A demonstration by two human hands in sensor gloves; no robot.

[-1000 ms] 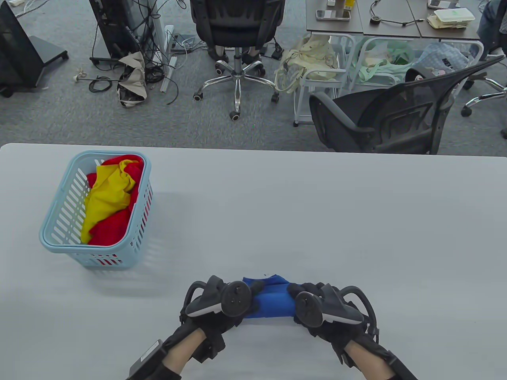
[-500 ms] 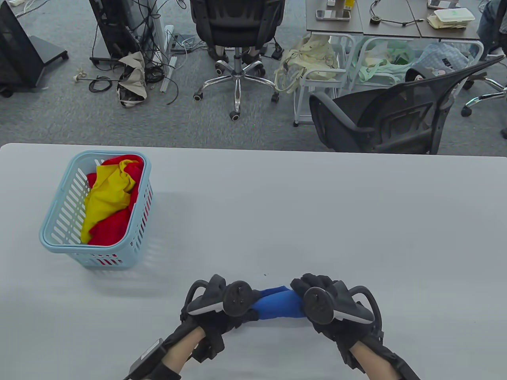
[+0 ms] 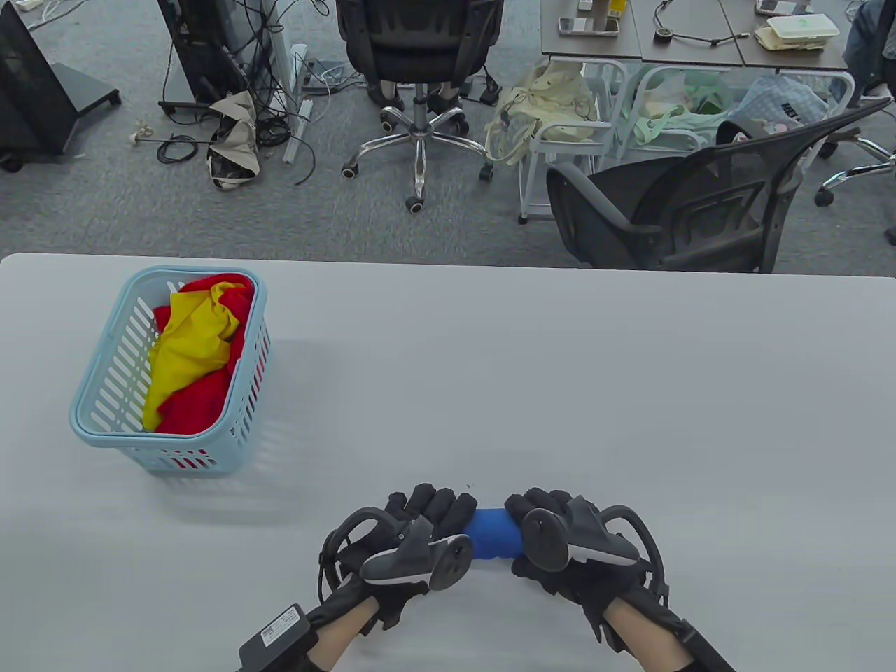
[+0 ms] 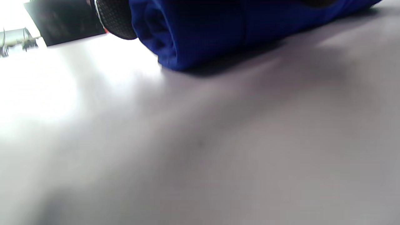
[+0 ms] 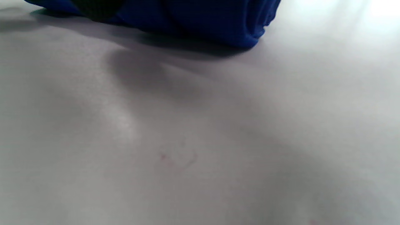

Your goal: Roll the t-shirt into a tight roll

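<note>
Light-blue slotted plastic basket (image 3: 94, 413) of red and yellow cloth, bench (image 3: 560, 378) far left. Left hand (image 3: 409, 542): fingers (image 3: 437, 505) curled over left end of blue rolled t-shirt (image 3: 495, 533), gripping. Roll lies on bench near front edge, between both hands. Right hand (image 3: 560, 542): fingers (image 3: 535, 504) curled over right end, gripping.
</note>
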